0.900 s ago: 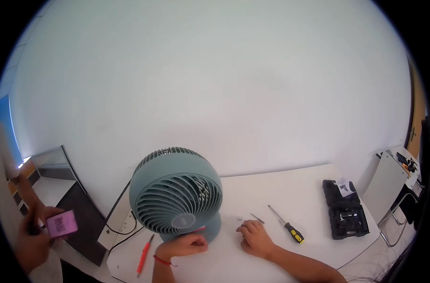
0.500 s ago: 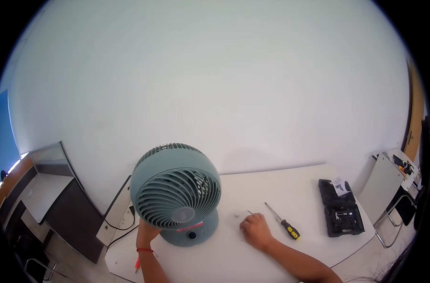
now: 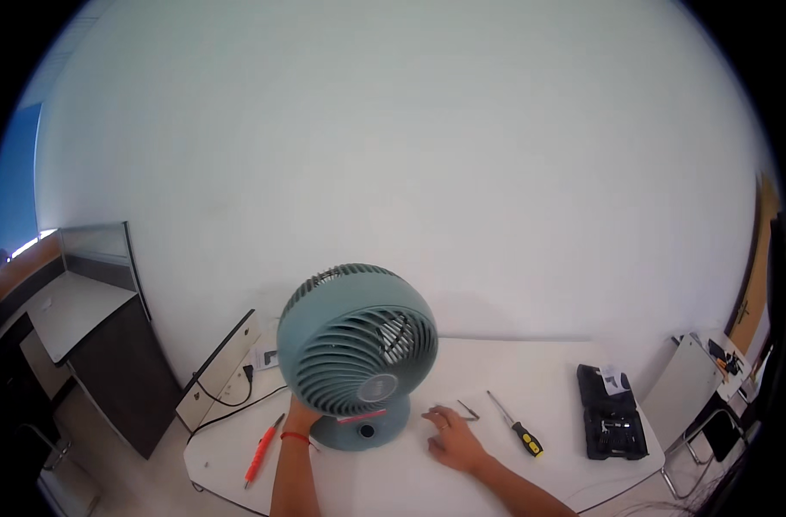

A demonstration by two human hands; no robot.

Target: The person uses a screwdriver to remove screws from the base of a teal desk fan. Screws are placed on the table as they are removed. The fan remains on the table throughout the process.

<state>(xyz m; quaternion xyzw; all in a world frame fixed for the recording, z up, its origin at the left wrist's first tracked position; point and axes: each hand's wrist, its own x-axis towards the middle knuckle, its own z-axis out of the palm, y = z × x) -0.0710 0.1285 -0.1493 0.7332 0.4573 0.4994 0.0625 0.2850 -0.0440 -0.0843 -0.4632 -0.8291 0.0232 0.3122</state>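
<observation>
Leaving narrow room beside the fan base's (image 3: 350, 441) edge, right fingers (image 3: 441, 414) spread; left hand's (image 3: 300, 419) fingers unclear.

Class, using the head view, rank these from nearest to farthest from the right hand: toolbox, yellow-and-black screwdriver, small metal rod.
1. Small metal rod: just beyond the right hand, slightly right.
2. Yellow-and-black screwdriver: to the hand's right.
3. Toolbox: farthest right, lying open.

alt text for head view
A round grey-green plastic fan stands on a white table, the person's left hand partly hidden behind it, the right hand beside its base. Nearby lie a slim orange tool, a yellow-and-black screwdriver and an open black tool case.
</observation>
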